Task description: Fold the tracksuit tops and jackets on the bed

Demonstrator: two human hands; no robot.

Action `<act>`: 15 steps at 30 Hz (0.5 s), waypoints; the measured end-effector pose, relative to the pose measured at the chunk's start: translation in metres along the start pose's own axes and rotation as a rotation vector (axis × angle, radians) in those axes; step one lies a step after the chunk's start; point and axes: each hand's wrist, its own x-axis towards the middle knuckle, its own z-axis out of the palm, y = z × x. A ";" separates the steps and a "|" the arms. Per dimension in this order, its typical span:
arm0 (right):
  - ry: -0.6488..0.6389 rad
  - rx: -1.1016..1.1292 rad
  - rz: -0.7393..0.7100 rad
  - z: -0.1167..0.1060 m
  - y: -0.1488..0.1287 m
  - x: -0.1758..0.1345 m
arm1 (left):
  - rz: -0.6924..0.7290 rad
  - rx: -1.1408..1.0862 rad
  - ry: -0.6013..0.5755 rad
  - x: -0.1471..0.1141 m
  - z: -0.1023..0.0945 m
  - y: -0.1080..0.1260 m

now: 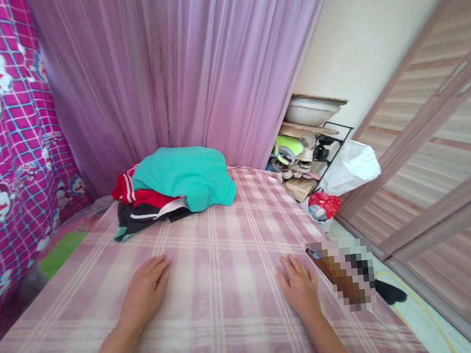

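My left hand (pixel 148 285) rests on the pink and white plaid bed sheet (pixel 225 288), its fingers stretched forward and holding nothing. To the right, my right hand (pixel 299 284) also lies flat on the sheet with its fingers a little apart. A pile of folded clothes sits farther back on the bed: a turquoise garment (pixel 185 176) on top, a red garment with white stripes (pixel 150 198) under it, and a dark garment (pixel 139 216) at the bottom. Both hands are apart from the pile. Close to my right hand is a brown phone (pixel 336 272), partly pixelated.
Behind the bed hangs a purple curtain (pixel 191 64), with a magenta patterned cloth (pixel 4 110) at the left. A rack (pixel 337 150) with shoes and a white basin (pixel 310 110) stands beyond the right edge. A white bag (pixel 353 165) and a wooden wardrobe (pixel 439 179) are farther right.
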 end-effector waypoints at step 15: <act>0.211 0.090 -0.136 0.035 0.028 0.001 | -0.016 -0.051 0.032 -0.011 -0.006 0.017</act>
